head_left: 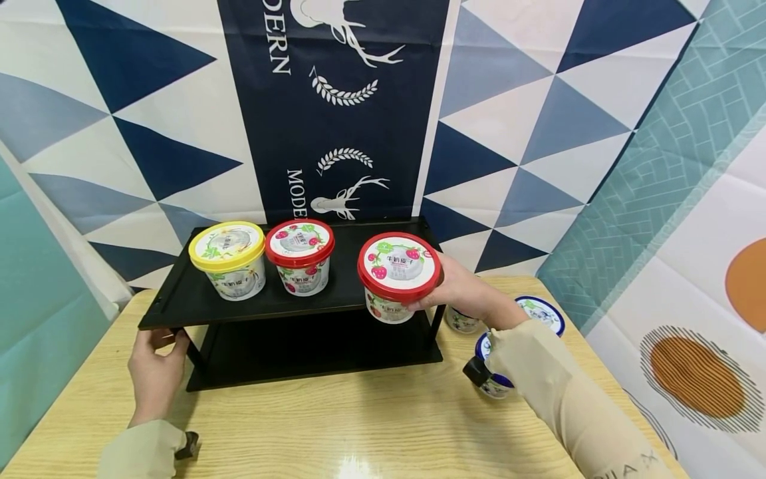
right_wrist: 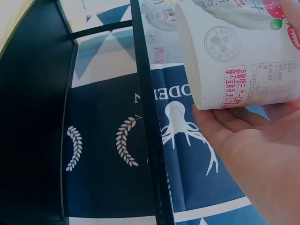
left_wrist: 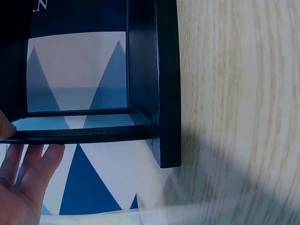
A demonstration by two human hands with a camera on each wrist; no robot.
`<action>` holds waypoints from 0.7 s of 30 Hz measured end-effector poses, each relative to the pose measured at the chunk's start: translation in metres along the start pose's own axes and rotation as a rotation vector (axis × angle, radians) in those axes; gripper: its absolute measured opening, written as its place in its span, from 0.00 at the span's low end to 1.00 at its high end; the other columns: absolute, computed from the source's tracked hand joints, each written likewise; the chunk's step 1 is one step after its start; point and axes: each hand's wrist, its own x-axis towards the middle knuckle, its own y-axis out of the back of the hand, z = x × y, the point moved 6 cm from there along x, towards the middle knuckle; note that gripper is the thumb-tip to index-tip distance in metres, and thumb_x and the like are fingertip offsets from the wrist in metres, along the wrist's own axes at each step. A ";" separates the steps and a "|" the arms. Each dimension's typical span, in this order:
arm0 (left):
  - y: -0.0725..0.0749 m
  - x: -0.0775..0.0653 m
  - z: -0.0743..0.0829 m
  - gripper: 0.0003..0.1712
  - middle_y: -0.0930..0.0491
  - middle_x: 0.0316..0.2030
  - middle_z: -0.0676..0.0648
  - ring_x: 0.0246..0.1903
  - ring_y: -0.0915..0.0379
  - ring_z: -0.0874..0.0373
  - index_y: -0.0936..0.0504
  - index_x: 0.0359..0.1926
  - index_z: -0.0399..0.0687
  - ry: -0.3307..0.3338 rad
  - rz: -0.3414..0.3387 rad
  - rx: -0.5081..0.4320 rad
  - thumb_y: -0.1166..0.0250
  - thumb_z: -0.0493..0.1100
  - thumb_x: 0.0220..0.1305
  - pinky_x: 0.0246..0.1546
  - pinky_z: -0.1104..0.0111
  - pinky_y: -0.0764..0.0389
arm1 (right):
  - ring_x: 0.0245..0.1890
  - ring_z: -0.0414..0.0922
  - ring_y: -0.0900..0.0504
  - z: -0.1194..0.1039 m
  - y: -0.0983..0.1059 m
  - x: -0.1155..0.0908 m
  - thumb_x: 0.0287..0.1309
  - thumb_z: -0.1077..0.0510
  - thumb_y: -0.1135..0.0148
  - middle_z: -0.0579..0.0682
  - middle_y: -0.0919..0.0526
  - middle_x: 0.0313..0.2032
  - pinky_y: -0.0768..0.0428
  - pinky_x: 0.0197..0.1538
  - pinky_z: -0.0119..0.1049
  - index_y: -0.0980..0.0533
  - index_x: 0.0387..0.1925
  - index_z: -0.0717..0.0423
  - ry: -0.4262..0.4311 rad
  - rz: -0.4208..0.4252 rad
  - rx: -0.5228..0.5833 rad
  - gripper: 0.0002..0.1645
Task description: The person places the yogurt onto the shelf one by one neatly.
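Note:
A tub of milk pudding with a red lid (head_left: 399, 266) and strawberries printed on it is in my right hand (head_left: 469, 286), over the right part of the black two-tier shelf (head_left: 347, 266). In the right wrist view, the tub's base (right_wrist: 192, 61) is apart from the shelf edge. My left hand (head_left: 157, 372) holds the shelf's front left corner. The left wrist view shows thumb and fingers (left_wrist: 40, 173) on opposite sides of the shelf's post (left_wrist: 84, 135). A yellow-lidded tub (head_left: 233, 274) and another red-lidded tub (head_left: 302, 259) stand side by side on the top tier.
Right of the shelf, on the wooden table (head_left: 335, 426), blue-lidded tubs (head_left: 541, 311) stand partly hidden by the right arm. Another tub (head_left: 462, 322) is behind the right wrist. A patterned cloth (head_left: 383, 120) hangs close behind the shelf.

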 end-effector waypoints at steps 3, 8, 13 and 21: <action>0.000 0.000 0.000 0.16 0.36 0.30 0.75 0.31 0.38 0.85 0.27 0.51 0.43 0.004 -0.002 0.001 0.42 0.35 0.60 0.33 0.81 0.33 | 0.60 0.52 0.34 0.000 0.002 0.002 0.44 0.59 0.30 0.57 0.33 0.63 0.27 0.59 0.50 0.44 0.66 0.54 -0.009 0.008 0.010 0.49; 0.001 0.000 0.000 0.16 0.35 0.30 0.74 0.31 0.38 0.84 0.27 0.50 0.43 0.010 0.000 -0.003 0.42 0.35 0.60 0.33 0.81 0.33 | 0.60 0.51 0.33 0.002 0.005 0.005 0.45 0.57 0.30 0.56 0.32 0.62 0.28 0.60 0.51 0.43 0.66 0.54 -0.010 0.012 0.031 0.47; 0.001 0.000 0.001 0.16 0.35 0.30 0.74 0.31 0.37 0.84 0.26 0.51 0.43 0.007 0.002 -0.006 0.42 0.35 0.60 0.33 0.82 0.34 | 0.59 0.51 0.32 0.005 0.007 0.010 0.46 0.58 0.30 0.56 0.32 0.62 0.27 0.59 0.49 0.42 0.66 0.55 -0.029 0.008 0.083 0.46; 0.001 -0.001 0.001 0.16 0.35 0.30 0.73 0.31 0.37 0.84 0.27 0.50 0.43 0.011 -0.002 -0.008 0.42 0.35 0.60 0.34 0.79 0.33 | 0.62 0.52 0.35 0.006 0.007 0.017 0.47 0.64 0.34 0.55 0.35 0.63 0.29 0.61 0.49 0.45 0.67 0.52 -0.060 0.009 0.152 0.46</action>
